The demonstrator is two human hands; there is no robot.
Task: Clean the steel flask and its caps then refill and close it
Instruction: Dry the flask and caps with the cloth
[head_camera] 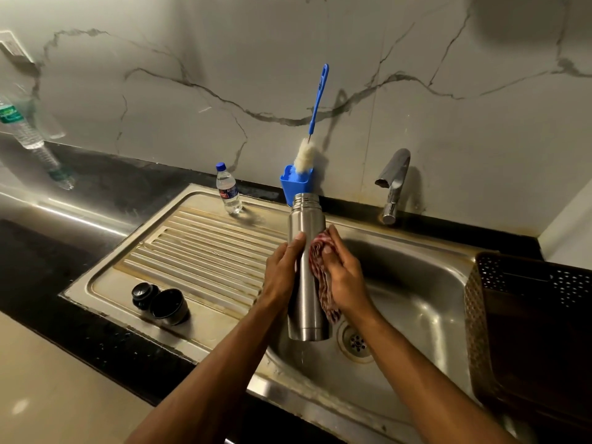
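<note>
Item one: the steel flask (306, 270), uncapped, stands nearly upright in the air over the sink (416, 283) basin, its base just above the drain (356, 342). Your left hand (282, 274) grips its body about midway, thumb laid along the front and fingers curled behind.

Item two: a red-and-white checked cloth (322, 283), bunched and pressed against the flask's right side. Your right hand (344, 277) holds it there, fingers curled round the fabric (the tail of the cloth hangs down beside the flask).

Item three: two dark caps on the ribbed drainboard (205, 251), near its front left corner. The smaller stopper (144, 294) lies touching the larger cup cap (169, 306), which rests with its hollow facing up.

Item four: a small water bottle (229, 190) with a blue lid, upright at the back edge of the drainboard.

Item five: a blue holder (294, 184) behind the flask's mouth, against the marbled wall, carrying a bottle brush (315, 123) with a white head and a long blue handle pointing up.

Item six: a chrome tap (394, 184) at the rear of the sink, to your right of the holder.

Item seven: a dark perforated basket (525, 315) on the sink's right side.

Item eight: a large clear bottle (22, 126) at the far left, over the black bench (64, 251).
</note>
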